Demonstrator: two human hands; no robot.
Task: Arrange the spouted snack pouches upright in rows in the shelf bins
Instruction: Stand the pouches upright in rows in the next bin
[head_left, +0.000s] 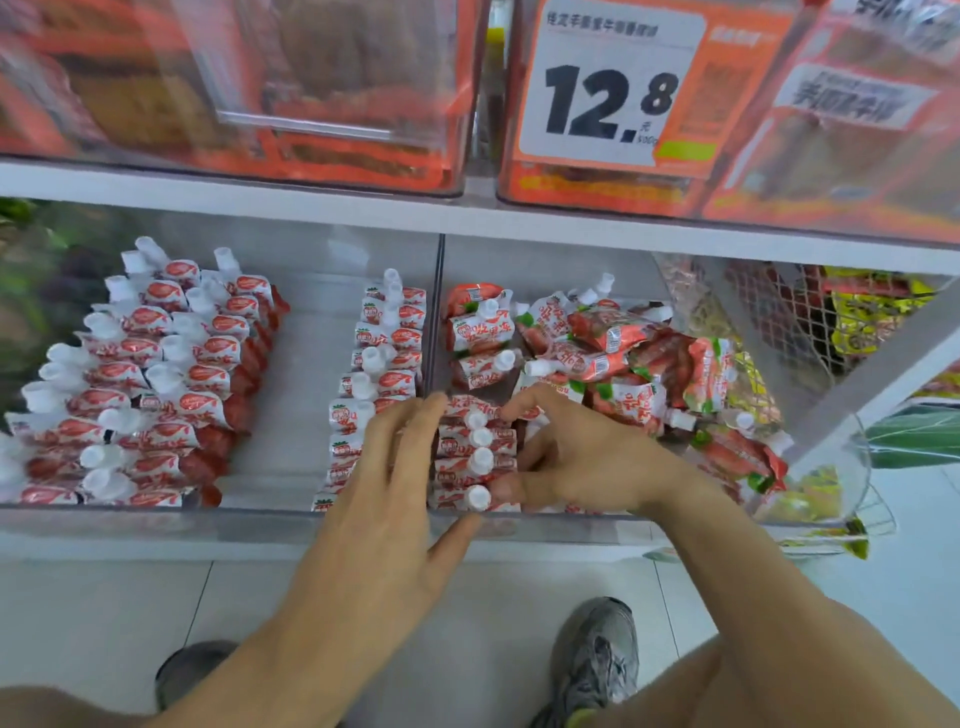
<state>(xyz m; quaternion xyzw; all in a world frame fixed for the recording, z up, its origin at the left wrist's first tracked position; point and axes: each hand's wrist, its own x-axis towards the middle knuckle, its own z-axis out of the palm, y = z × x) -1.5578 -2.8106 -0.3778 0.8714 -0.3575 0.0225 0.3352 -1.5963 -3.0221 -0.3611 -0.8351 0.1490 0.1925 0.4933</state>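
A: Pouches first: how far along are you?

B: Roughly halfway, by my reading. The clear plastic left bin (218, 514), at centre left of the frame, already holds tidy rows of red-and-white spouted snack pouches (156, 374), with another neat row (379, 364) against its right wall. In the clear plastic right bin (571, 519), you have only a short upright row (475, 457) at the front left corner.

A: And your hands?

B: Your left hand (384, 483) is spread, fingers straight, pressing the near left side of that short row. Your right hand (566, 462) curls round its right side, thumb and fingertips pinching the pouches together.

A: What remains?

B: A loose heap of red-and-green pouches (623, 358) lies tumbled in the middle and right of that bin. You still need to stand those up in rows, I judge.
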